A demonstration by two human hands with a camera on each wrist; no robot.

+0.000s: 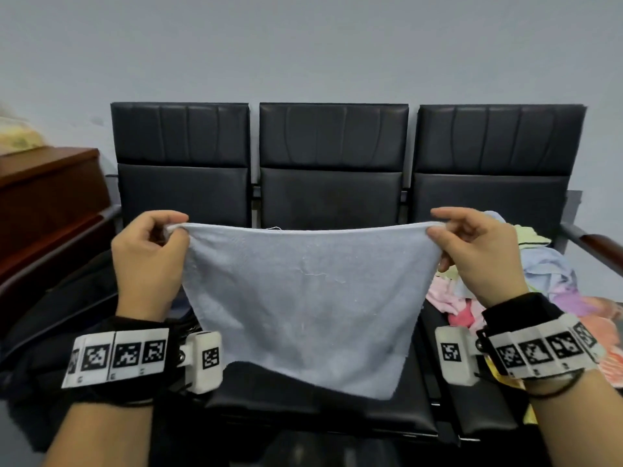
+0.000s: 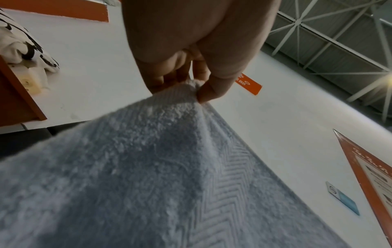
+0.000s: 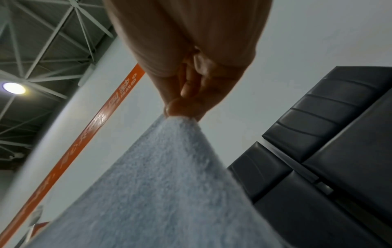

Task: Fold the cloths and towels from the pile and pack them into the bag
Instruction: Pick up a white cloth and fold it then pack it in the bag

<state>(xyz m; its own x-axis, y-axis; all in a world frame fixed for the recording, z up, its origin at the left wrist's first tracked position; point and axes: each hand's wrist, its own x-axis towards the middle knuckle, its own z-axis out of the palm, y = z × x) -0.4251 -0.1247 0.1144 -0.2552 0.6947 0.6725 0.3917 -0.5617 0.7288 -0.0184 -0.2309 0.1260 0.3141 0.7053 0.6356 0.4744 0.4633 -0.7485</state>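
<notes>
Spanning three seats, one black padded bench carries one heap of mixed pastel cloths on its right seat. One pale blue terry towel hangs before the middle seat: soft, light, limp, best held by its top corners, pinched by left hand and right hand.

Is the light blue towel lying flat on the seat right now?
No, the light blue towel hangs in the air, with the left hand and the right hand each pinching a top corner.
</notes>
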